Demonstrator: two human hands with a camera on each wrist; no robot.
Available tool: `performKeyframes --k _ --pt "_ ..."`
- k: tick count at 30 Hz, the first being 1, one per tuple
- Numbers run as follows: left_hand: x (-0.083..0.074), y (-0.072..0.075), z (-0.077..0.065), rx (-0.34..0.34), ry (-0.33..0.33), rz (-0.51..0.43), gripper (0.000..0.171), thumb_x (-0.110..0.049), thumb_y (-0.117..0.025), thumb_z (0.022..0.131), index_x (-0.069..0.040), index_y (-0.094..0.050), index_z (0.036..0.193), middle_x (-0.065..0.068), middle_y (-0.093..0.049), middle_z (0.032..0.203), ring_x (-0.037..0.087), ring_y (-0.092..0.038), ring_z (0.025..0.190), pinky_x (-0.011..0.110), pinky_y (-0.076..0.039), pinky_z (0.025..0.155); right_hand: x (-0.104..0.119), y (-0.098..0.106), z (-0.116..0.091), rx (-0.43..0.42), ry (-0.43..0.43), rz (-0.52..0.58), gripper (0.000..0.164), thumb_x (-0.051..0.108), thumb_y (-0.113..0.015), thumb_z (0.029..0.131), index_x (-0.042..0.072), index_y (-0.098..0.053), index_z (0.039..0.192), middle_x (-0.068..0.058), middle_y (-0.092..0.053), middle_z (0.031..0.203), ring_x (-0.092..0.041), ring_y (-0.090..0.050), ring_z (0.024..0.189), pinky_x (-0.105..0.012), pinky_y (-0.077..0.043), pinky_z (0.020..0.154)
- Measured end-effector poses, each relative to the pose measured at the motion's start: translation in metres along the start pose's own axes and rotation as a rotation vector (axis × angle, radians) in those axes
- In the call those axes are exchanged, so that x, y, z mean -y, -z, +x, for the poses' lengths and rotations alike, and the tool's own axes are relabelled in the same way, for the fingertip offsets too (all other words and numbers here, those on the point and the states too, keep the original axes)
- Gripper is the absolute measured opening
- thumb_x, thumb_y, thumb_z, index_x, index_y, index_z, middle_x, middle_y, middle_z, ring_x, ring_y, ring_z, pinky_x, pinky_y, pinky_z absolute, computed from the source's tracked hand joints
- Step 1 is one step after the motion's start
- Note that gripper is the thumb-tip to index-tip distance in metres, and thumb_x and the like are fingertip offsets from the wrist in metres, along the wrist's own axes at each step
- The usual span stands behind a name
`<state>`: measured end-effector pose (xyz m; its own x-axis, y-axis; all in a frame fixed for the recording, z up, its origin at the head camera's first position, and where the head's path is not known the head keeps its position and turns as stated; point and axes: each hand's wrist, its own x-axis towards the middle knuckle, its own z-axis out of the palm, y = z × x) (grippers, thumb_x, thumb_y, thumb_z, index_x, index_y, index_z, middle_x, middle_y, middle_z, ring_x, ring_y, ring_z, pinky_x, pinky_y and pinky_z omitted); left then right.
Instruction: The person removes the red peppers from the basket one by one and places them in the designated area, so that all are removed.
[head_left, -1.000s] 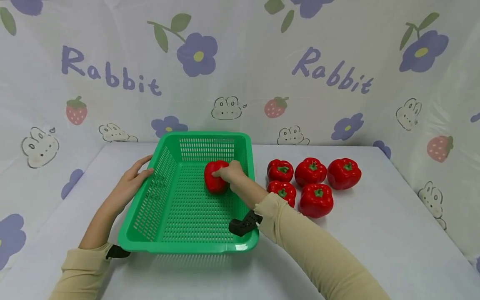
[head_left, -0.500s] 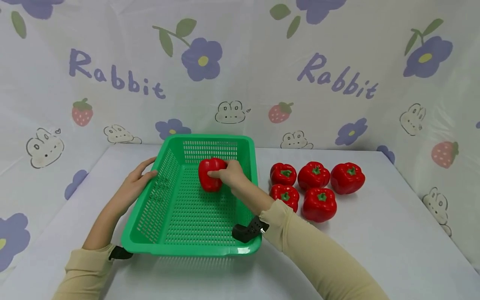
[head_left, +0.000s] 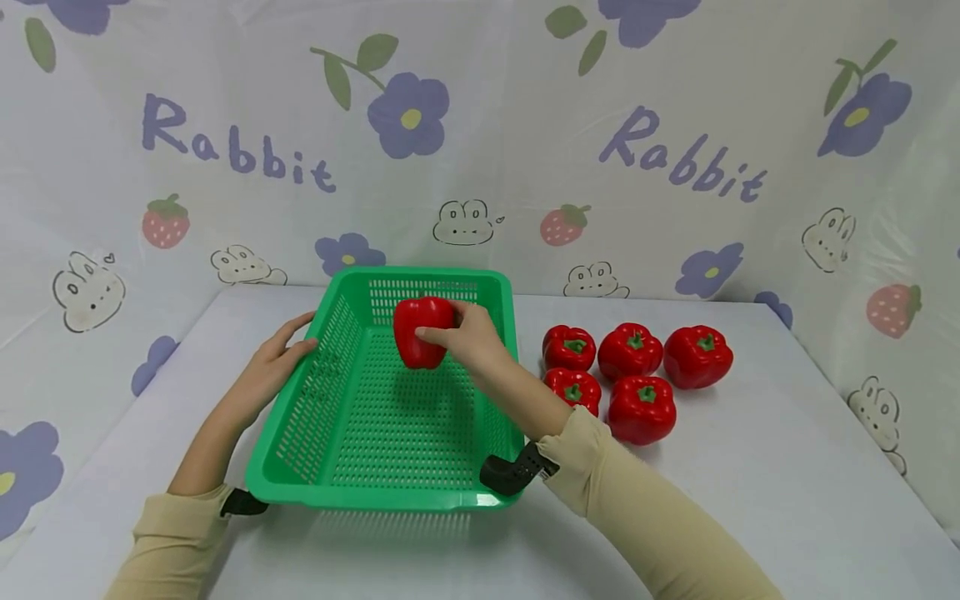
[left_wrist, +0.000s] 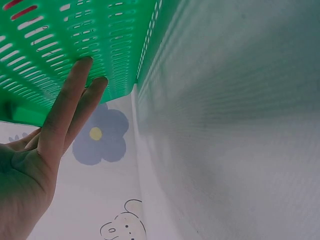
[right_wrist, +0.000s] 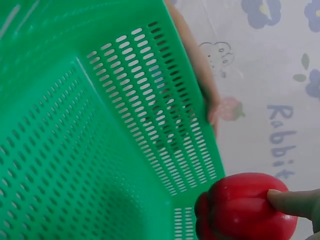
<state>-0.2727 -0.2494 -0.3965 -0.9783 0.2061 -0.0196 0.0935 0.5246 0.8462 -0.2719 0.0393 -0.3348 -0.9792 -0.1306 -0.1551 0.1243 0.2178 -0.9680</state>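
Note:
My right hand [head_left: 474, 337] grips a red bell pepper [head_left: 422, 335] by its side and holds it over the inside of a green plastic basket [head_left: 378, 500]. The thumb presses the near face of the pepper [right_wrist: 245, 210] in the right wrist view, while the other fingers are mostly hidden. At the basket's left side, my left hand [head_left: 272, 367] touches the outer wall near the rim. From the left wrist view, that hand [left_wrist: 55, 130] has its long fingers straight against the slotted wall.
Several red bell peppers, among them a front one [head_left: 642, 410] and a far right one [head_left: 697, 357], stand on the white table [head_left: 750, 475] right of the basket. A printed curtain [head_left: 510, 125] hangs behind.
My right hand has lifted the bell pepper from low in the basket, moving it up and slightly left. The left hand stays at the basket's side. The camera view has shifted slightly.

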Motion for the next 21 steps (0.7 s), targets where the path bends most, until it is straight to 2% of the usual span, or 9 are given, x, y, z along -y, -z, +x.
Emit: performKeyframes --k 4,12,21 --pt "0.001 0.000 0.000 0.000 -0.002 0.000 0.061 -0.043 -0.035 0.105 -0.022 -0.013 0.158 0.027 -0.058 0.129 0.007 -0.064 0.090 0.033 -0.049 0.082 0.003 0.008 -0.009 -0.010 0.044 -0.026 0.062 0.011 -0.069 0.089 0.005 -0.043 0.145 -0.014 -0.055 0.138 -0.032 -0.051 0.126 -0.045 -0.052 0.098" --pt "0.001 -0.001 -0.001 -0.006 0.003 -0.006 0.061 -0.043 -0.036 0.105 -0.022 -0.014 0.158 0.026 -0.060 0.126 0.006 -0.065 0.087 0.032 -0.050 0.081 0.007 0.023 -0.030 0.014 0.130 0.004 0.064 0.010 -0.068 0.091 0.006 -0.038 0.148 -0.013 -0.053 0.141 -0.030 -0.051 0.130 -0.045 -0.050 0.100" --pt "-0.003 -0.001 -0.003 -0.020 0.011 0.003 0.062 -0.044 -0.038 0.104 -0.023 -0.016 0.158 0.027 -0.061 0.122 0.008 -0.065 0.084 0.032 -0.051 0.079 0.001 0.044 -0.057 -0.022 0.170 -0.026 0.071 0.015 -0.070 0.090 0.011 -0.034 0.151 -0.010 -0.049 0.147 -0.028 -0.048 0.136 -0.040 -0.046 0.105"
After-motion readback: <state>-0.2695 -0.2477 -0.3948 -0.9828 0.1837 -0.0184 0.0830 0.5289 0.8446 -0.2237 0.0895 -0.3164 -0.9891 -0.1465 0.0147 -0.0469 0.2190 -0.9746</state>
